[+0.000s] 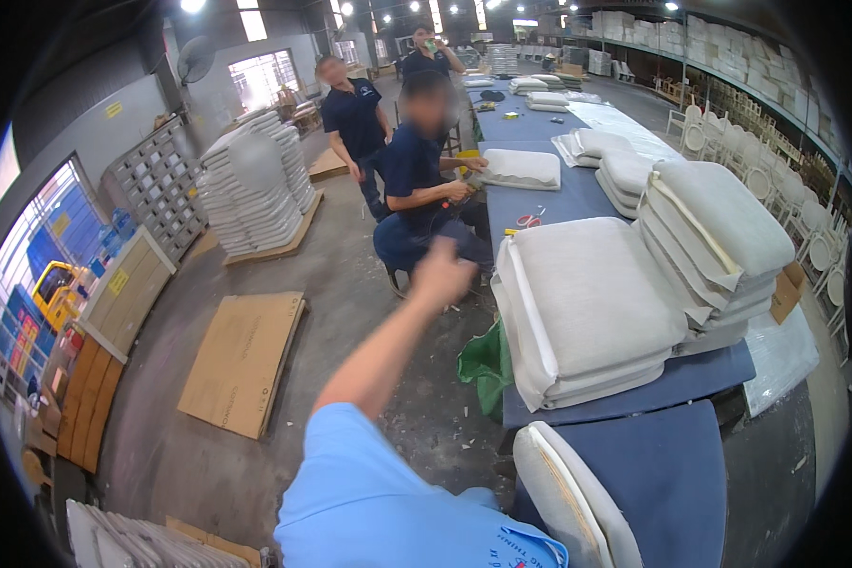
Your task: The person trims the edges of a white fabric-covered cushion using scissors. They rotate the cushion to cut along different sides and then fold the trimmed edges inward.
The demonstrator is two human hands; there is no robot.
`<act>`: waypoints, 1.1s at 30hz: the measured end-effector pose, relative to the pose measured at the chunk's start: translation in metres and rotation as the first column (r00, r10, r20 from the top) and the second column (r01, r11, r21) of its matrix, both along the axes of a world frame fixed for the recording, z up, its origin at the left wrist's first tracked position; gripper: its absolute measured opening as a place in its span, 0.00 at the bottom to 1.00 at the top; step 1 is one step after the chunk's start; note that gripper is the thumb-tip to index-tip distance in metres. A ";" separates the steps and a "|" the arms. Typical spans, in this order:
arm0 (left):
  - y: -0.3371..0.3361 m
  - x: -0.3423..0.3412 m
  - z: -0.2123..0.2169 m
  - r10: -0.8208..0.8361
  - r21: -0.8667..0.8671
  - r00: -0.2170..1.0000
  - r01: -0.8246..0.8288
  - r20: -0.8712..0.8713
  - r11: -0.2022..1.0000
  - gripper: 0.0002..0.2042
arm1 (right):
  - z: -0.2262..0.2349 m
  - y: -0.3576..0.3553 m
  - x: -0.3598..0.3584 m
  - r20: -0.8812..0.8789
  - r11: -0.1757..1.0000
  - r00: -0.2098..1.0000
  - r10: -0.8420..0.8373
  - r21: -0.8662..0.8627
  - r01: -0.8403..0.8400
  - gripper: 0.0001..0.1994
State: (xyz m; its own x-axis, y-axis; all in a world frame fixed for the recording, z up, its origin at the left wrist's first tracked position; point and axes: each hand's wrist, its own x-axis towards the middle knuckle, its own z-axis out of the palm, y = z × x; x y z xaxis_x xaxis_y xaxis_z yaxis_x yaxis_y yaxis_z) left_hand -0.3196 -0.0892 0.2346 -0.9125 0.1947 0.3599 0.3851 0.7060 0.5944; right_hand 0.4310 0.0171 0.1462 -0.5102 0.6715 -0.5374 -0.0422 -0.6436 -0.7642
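My left hand (445, 276) reaches forward from a light blue sleeve, raised in mid-air and touching no cushion. Its fingers are smeared by motion, and I see nothing plainly held in it. My right hand is out of view. Close to the right of my left hand, a stack of pale grey seat cushions (592, 293) rests on a blue-covered table (530, 402). Red-handled scissors (530, 220) lie on the table beyond that stack. Past my hand sits a co-worker in navy (426, 161), whose hands are at a cushion (523, 168) on the table edge.
A taller cushion stack (719, 227) stands at the right; two cushions (568, 492) stand on edge near me. A green bag (488, 364) hangs by the table. Flat cardboard (241, 360) and a loaded pallet (256, 180) are on the floor at left. Two more people stand farther back.
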 end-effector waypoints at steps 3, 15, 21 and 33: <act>-0.118 -0.057 0.043 0.321 0.084 0.910 -0.353 0.264 0.932 0.39 | 0.004 -0.001 0.001 0.068 1.000 0.997 -0.029 -0.010 0.029 0.43; -0.210 -0.093 0.084 0.454 0.257 0.858 -0.507 0.238 0.823 0.44 | -0.008 -0.003 0.003 0.103 0.999 0.994 -0.045 -0.013 0.047 0.43; -0.123 -0.062 -0.012 -0.016 0.408 0.918 -0.160 0.396 0.899 0.45 | -0.014 -0.007 0.007 0.120 0.999 0.992 -0.048 -0.015 0.050 0.43; -0.005 0.111 -0.159 -0.527 0.360 0.382 0.429 0.759 0.829 0.32 | -0.006 -0.020 0.003 0.463 0.955 0.886 0.001 0.263 -0.139 0.42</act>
State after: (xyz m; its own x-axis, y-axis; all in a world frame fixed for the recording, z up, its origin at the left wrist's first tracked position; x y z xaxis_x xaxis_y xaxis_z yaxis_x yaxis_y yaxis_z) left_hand -0.2083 -0.0939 0.0758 -0.5595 0.7098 -0.4278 -0.0372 0.4942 0.8686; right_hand 0.4339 -0.0024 0.1402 -0.3080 0.8003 -0.5145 0.3894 -0.3874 -0.8356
